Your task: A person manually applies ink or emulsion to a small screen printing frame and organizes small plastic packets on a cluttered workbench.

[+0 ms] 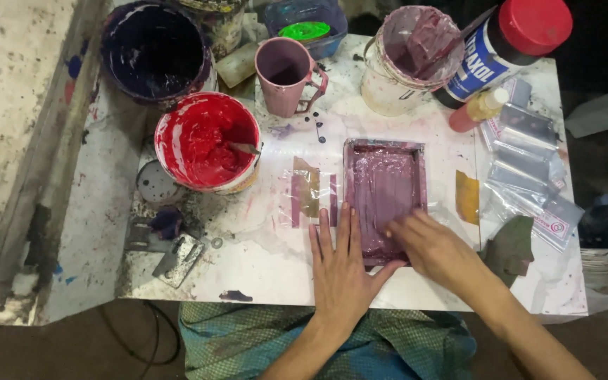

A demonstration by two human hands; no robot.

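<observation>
pressing flat, fingers spread, the left hand (343, 271) lies on the near left edge of the purple-stained rectangular frame (385, 186); the right hand (432, 248) rests loosely curled on its near right corner, gripping nothing. left of the frame stands a red paint bucket (207, 141), behind it a pink mug (286, 74).

At the upper right of my desk lies a big bottle (504, 49) with a red cap and a blue-and-white label (478, 65). Below it, along the right edge, lie clear plastic packets (529, 165), the lowest with a small pink-and-white label (554, 226).
</observation>
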